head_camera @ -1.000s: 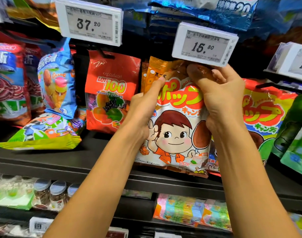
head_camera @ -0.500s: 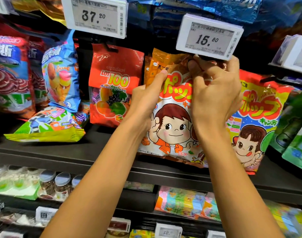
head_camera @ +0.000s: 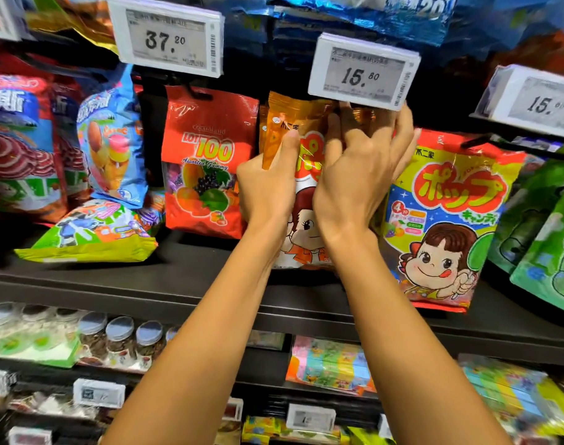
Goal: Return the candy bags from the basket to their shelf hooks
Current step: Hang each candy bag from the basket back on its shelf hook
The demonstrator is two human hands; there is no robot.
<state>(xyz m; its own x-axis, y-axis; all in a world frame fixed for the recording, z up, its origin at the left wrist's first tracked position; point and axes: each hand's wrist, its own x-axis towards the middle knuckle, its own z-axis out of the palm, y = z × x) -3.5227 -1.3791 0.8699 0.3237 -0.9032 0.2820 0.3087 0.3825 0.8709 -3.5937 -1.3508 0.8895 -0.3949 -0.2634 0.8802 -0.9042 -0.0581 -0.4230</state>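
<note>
Left hand (head_camera: 267, 187): thumb on the front, fingers curled behind the left edge of the glossy orange plastic candy bag (head_camera: 291, 118).
Right hand (head_camera: 354, 181): fingers (head_camera: 402, 136) spread, half-bent on the bag's crinkled top; whether they pinch it cannot be told.
Bag position: under the white rectangular price tag (head_camera: 364, 72).

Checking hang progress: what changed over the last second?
Right hand slid left across the front of the candy bag, off its top right corner; its fingers now spread up under the 15.80 price tag, grip unclear. Left hand still holds the bag's left edge, thumb on front. Red Lot 100 bag unchanged.
</note>
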